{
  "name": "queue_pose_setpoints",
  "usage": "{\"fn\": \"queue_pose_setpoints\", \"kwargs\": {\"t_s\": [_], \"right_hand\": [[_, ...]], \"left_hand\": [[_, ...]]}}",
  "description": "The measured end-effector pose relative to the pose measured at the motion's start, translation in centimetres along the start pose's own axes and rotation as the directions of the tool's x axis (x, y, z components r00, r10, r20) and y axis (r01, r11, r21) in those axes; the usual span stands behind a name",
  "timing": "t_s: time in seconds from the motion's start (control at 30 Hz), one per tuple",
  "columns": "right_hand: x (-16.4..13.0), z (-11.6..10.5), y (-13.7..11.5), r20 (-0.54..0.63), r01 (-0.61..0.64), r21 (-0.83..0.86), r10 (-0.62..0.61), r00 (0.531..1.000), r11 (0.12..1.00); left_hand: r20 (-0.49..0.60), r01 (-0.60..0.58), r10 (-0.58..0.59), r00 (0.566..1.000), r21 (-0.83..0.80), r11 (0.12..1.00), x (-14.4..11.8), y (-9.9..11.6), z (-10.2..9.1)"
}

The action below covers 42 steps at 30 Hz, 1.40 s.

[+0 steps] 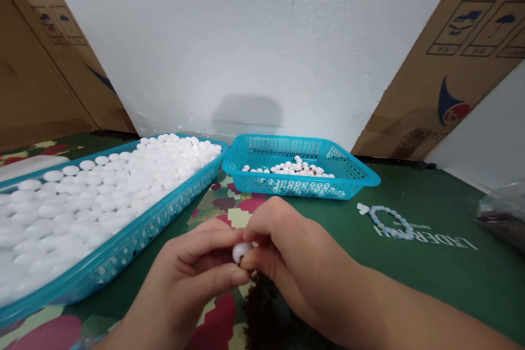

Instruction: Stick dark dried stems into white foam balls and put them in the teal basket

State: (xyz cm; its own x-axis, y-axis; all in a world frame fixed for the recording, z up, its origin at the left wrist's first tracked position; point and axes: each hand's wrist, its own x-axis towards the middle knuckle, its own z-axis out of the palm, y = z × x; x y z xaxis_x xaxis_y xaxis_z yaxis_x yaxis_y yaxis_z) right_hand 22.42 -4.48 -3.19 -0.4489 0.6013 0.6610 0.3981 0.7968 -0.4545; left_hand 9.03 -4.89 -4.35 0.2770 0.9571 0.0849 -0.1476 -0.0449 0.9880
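A small white ball (241, 252) sits between the fingertips of both hands, just in front of me. My left hand (197, 268) is closed, its thumb and index finger pinching the ball from the left. From the right, my right hand (301, 257) is closed with thumb and bent fingers against the ball's other side. Something brown shows at the ball's lower edge by the right thumb; its detail is too small to make out. Below the hands lies a dark brown fuzzy mass (264, 311), partly covered by my right hand.
At left, a long blue basket (164, 235) holds many white balls (110, 191). A smaller blue basket (348, 175) behind my hands holds white balls, some with brown bits. A beaded bracelet (379, 219) and a clear bag (502, 213) of dark material lie right. Cardboard (410, 98) and a white wall (246, 38) stand behind.
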Motion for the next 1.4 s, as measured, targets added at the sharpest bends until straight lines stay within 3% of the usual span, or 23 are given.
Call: {"fn": "queue_pose_setpoints", "kwargs": {"t_s": [0.13,0.23,0.47,0.73,0.93,1.1,1.3,1.4], "right_hand": [[0.1,-0.3,0.7,-0.076,0.104,0.140,-0.094,0.993,0.985],[0.3,-0.5,1.0,-0.078,0.133,0.179,-0.120,0.990,0.975],[0.5,-0.3,1.2,-0.120,0.207,0.152,-0.190,0.974,0.967],[0.2,0.1,1.3,-0.185,0.274,0.114,-0.250,0.950,0.955],[0.0,0.2,1.2,-0.262,0.310,0.039,-0.290,0.921,0.950],[-0.2,0.0,1.0,-0.241,0.274,-0.006,-0.268,0.933,0.962],[0.0,0.0,1.0,-0.214,0.275,0.102,-0.249,0.945,0.956],[0.1,0.2,1.2,-0.206,0.285,0.153,-0.251,0.946,0.946]], "left_hand": [[0.004,0.093,-0.095,0.995,-0.268,0.959,0.4,0.3,0.5],[-0.024,0.105,-0.120,0.992,-0.330,0.938,0.3,0.5,0.6],[-0.052,0.107,-0.133,0.990,-0.351,0.930,-0.1,0.7,0.3],[-0.137,0.016,-0.062,0.989,-0.315,0.949,0.1,-0.2,-0.2],[-0.026,0.057,-0.070,0.997,-0.338,0.939,-0.2,0.2,-0.3],[0.021,0.020,-0.015,1.000,-0.320,0.947,-0.2,0.1,-0.2],[0.034,-0.104,0.112,0.993,-0.190,0.976,-0.1,0.0,-0.3],[0.043,-0.112,0.120,0.992,-0.161,0.981,-0.2,0.1,-0.4]]}}
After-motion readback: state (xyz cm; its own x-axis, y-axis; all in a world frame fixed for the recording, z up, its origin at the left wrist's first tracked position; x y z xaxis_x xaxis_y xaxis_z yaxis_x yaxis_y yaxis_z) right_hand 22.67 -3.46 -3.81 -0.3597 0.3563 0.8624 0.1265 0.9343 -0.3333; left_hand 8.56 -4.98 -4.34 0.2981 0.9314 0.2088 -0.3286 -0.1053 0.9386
